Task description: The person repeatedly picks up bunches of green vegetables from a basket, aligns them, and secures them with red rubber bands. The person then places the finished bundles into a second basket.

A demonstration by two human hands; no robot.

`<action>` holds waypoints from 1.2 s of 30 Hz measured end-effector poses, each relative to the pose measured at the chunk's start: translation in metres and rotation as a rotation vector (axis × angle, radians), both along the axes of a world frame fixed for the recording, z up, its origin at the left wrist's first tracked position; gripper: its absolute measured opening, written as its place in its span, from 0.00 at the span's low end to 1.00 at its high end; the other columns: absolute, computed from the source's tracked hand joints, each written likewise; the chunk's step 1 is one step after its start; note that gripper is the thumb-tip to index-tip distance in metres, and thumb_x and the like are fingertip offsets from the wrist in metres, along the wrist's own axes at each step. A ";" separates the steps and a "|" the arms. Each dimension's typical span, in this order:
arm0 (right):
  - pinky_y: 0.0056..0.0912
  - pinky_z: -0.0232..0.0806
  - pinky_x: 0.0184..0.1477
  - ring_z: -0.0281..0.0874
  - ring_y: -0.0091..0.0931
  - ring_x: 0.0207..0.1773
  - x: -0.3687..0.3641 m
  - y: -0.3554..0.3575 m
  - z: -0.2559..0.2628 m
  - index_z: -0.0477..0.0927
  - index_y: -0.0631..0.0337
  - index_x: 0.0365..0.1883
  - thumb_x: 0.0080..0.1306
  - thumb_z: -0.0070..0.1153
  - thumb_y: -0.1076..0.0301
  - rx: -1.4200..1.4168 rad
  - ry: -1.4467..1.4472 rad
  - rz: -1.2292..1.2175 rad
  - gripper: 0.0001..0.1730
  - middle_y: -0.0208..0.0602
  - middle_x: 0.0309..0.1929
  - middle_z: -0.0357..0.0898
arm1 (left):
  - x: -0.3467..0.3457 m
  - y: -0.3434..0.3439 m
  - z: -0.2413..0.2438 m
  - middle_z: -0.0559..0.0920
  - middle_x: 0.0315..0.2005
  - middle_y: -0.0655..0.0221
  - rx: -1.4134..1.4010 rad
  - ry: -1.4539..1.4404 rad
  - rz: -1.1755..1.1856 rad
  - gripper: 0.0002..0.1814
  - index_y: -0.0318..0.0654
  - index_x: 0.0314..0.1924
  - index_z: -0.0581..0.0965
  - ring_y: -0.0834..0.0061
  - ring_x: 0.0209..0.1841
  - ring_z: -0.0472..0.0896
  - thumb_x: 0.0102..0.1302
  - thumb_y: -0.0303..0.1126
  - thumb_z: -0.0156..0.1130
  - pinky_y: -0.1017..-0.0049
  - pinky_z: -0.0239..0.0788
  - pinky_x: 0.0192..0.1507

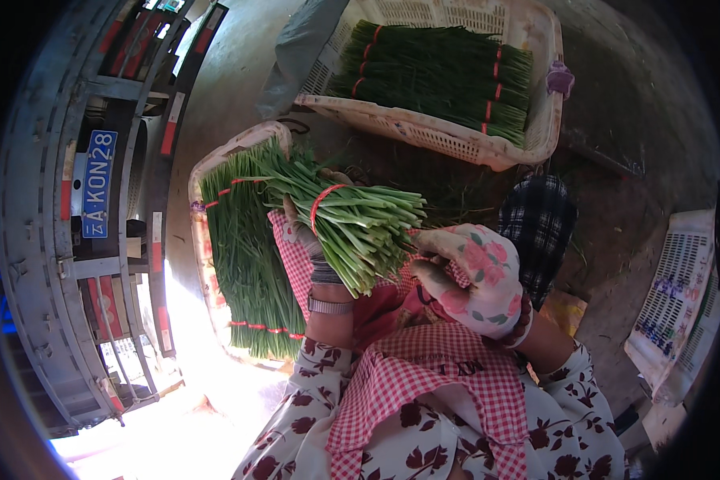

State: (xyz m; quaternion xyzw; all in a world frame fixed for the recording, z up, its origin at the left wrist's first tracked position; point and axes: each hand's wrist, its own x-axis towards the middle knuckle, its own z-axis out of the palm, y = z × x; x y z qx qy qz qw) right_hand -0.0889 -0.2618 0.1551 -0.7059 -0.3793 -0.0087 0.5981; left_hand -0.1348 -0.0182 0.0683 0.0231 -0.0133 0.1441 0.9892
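My left hand (306, 237), in a dirty glove with a grey cuff, grips a bundle of green chives (360, 219). A red band (319, 207) circles the bundle; its pale cut ends point right and the leaves trail left. My right hand (477, 276) wears a white glove printed with pink roses. Its bent fingertips are at the cut ends, and whether they pinch any stems cannot be made out. Left of my lap, a crate (199, 174) contains chives (246, 264) tied with red bands, partly behind the held bundle.
Ahead, a white plastic crate (408, 129) holds more red-banded chive bundles (426, 78). Grey-blue sheeting (306, 51) hangs at its left side. A truck's metal rear (66, 240) stands at far left. At right are stacked crates (672, 300). Loose leaves litter the floor (456, 192).
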 end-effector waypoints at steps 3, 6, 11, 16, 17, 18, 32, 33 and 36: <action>0.30 0.71 0.29 0.81 0.30 0.27 -0.002 0.003 0.005 0.82 0.66 0.41 0.52 0.75 0.69 -0.052 0.034 0.018 0.19 0.37 0.30 0.83 | 0.001 -0.002 0.001 0.79 0.52 0.60 -0.064 -0.004 0.030 0.29 0.39 0.57 0.76 0.61 0.56 0.73 0.65 0.54 0.61 0.59 0.69 0.60; 0.28 0.71 0.26 0.80 0.30 0.23 -0.010 0.006 -0.003 0.82 0.66 0.40 0.54 0.74 0.67 -0.006 0.094 0.000 0.19 0.38 0.29 0.83 | -0.001 0.007 -0.009 0.81 0.52 0.60 0.096 0.077 0.085 0.28 0.40 0.57 0.77 0.60 0.54 0.76 0.66 0.53 0.60 0.57 0.70 0.60; 0.28 0.72 0.28 0.82 0.31 0.25 -0.003 0.002 0.005 0.82 0.65 0.39 0.56 0.73 0.66 -0.094 -0.006 -0.026 0.17 0.39 0.27 0.83 | -0.005 0.014 -0.018 0.82 0.51 0.59 0.231 0.167 0.118 0.28 0.39 0.57 0.77 0.58 0.53 0.79 0.67 0.53 0.60 0.55 0.70 0.60; 0.35 0.74 0.31 0.83 0.38 0.29 -0.004 0.001 -0.021 0.83 0.59 0.41 0.62 0.66 0.63 -0.130 0.156 0.005 0.12 0.38 0.28 0.84 | 0.004 0.003 -0.007 0.84 0.47 0.59 0.187 0.248 0.270 0.28 0.39 0.57 0.76 0.56 0.48 0.80 0.67 0.53 0.60 0.53 0.72 0.58; 0.38 0.75 0.31 0.84 0.39 0.31 0.001 -0.003 -0.023 0.83 0.59 0.39 0.62 0.65 0.64 -0.233 0.222 0.031 0.11 0.40 0.29 0.84 | 0.004 0.003 -0.004 0.84 0.47 0.59 0.204 0.225 0.271 0.29 0.39 0.57 0.76 0.57 0.48 0.80 0.67 0.54 0.59 0.53 0.72 0.58; 0.37 0.75 0.32 0.85 0.39 0.32 0.007 -0.011 -0.029 0.82 0.59 0.38 0.62 0.65 0.65 -0.278 0.210 0.005 0.10 0.41 0.28 0.84 | 0.003 0.000 0.006 0.84 0.47 0.58 0.230 0.208 0.274 0.29 0.39 0.57 0.76 0.57 0.48 0.80 0.67 0.54 0.59 0.54 0.72 0.57; 0.53 0.63 0.61 0.72 0.37 0.60 0.000 -0.003 -0.015 0.84 0.45 0.43 0.51 0.63 0.64 -0.223 -0.438 -0.023 0.18 0.36 0.61 0.73 | 0.000 -0.002 -0.006 0.82 0.51 0.60 0.335 0.413 0.336 0.27 0.39 0.59 0.75 0.57 0.50 0.81 0.69 0.51 0.56 0.52 0.74 0.56; 0.53 0.62 0.61 0.72 0.37 0.60 0.001 0.001 -0.016 0.84 0.45 0.43 0.50 0.63 0.63 -0.234 -0.456 -0.046 0.18 0.35 0.61 0.73 | -0.001 0.000 -0.009 0.81 0.52 0.59 0.350 0.449 0.347 0.27 0.39 0.60 0.74 0.56 0.51 0.80 0.70 0.50 0.56 0.52 0.73 0.57; 0.56 0.58 0.64 0.72 0.35 0.61 0.002 0.005 -0.016 0.84 0.45 0.38 0.51 0.62 0.63 -0.202 -0.454 -0.062 0.13 0.29 0.61 0.73 | 0.000 -0.004 -0.011 0.83 0.47 0.61 0.338 0.449 0.336 0.25 0.39 0.56 0.76 0.58 0.46 0.82 0.70 0.51 0.56 0.56 0.76 0.53</action>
